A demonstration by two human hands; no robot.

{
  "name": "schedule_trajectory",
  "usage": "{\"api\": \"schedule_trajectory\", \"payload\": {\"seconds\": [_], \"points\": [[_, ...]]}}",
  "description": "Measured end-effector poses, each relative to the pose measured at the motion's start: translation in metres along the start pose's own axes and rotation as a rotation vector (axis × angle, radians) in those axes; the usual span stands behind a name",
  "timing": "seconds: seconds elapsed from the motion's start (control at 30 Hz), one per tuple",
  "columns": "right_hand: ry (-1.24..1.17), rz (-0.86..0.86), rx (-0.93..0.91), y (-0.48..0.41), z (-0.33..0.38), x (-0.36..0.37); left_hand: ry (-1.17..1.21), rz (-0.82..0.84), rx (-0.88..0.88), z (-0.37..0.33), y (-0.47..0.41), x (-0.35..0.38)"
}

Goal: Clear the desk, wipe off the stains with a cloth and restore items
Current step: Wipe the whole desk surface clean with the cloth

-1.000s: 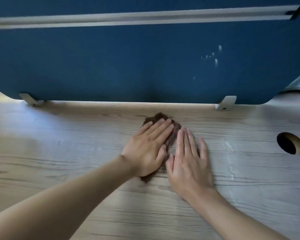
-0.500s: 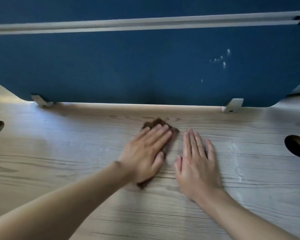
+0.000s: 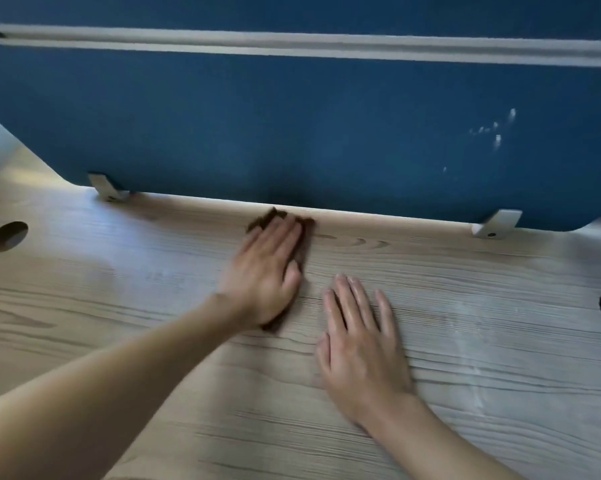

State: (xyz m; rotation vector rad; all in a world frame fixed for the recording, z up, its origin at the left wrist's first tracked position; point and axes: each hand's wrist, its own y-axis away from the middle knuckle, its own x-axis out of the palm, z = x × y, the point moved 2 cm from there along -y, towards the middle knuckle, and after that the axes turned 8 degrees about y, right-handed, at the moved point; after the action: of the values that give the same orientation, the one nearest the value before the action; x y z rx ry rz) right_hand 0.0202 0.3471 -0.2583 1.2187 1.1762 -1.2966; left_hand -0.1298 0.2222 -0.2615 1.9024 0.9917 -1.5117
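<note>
Left hand (image 3: 264,275) presses the brown cloth (image 3: 307,237) flat beside the blue partition (image 3: 292,133), fingers straight, together. Right hand (image 3: 357,344) lies flat on the worktop (image 3: 482,299), fingers slightly apart.

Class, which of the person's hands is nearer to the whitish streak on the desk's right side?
Right. The right hand lies flat just left of the whitish streak; the left hand presses the brown cloth farther left.

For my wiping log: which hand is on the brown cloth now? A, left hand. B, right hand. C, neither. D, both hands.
A: the left hand lies flat on the brown cloth, while the right hand rests on the bare desk beside it.
</note>
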Motion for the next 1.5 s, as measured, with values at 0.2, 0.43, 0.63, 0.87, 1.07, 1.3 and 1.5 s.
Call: {"api": "schedule_trajectory", "payload": {"seconds": [0.2, 0.43, 0.63, 0.87, 1.07, 1.3, 1.5], "points": [[-0.008, 0.019, -0.002, 0.001, -0.001, 0.000, 0.000, -0.022, -0.092, 0.002, -0.013, -0.002], [-0.186, -0.155, 0.015, 0.002, -0.014, 0.009, 0.011, 0.056, 0.157, 0.007, 0.021, -0.004], [-0.192, -0.244, 0.039, 0.001, -0.011, 0.005, -0.005, -0.008, -0.112, 0.015, -0.023, -0.005], [-0.044, -0.097, 0.056, -0.002, -0.004, -0.001, 0.033, 0.140, 0.269, -0.010, 0.067, -0.006], [-0.010, -0.026, 0.040, -0.004, -0.004, 0.001, 0.002, 0.013, -0.146, 0.029, -0.028, -0.011], [0.003, -0.042, 0.048, -0.006, -0.003, 0.002, -0.035, 0.070, 0.149, -0.012, 0.055, -0.008], [0.029, -0.030, 0.041, -0.007, -0.002, 0.001, -0.001, 0.092, 0.174, 0.016, 0.039, -0.012]]}}
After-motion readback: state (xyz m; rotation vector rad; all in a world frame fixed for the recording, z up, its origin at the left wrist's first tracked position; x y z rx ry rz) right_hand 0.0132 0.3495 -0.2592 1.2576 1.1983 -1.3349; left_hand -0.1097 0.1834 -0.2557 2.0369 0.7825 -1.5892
